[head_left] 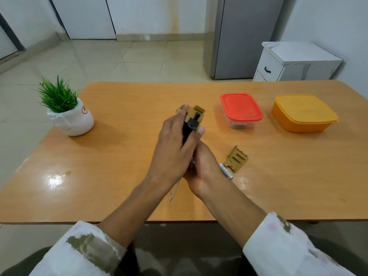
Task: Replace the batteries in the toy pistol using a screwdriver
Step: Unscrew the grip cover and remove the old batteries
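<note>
My left hand (175, 148) grips the tan and black toy pistol (194, 119) above the middle of the table, fingers and thumb wrapped round its black body. My right hand (203, 168) sits just under and behind the left, fingers curled; what it holds is hidden. The thin metal shaft of a screwdriver (175, 189) sticks out below the hands toward me, its handle hidden. The tan battery cover (236, 159) lies on the table to the right. A silver battery (226, 171) lies beside it, close to my right wrist.
A clear box with a red lid (241, 108) and an orange lidded box (302, 113) stand at the back right of the wooden table (99, 166). A potted green plant in a white pot (68, 114) stands at the left.
</note>
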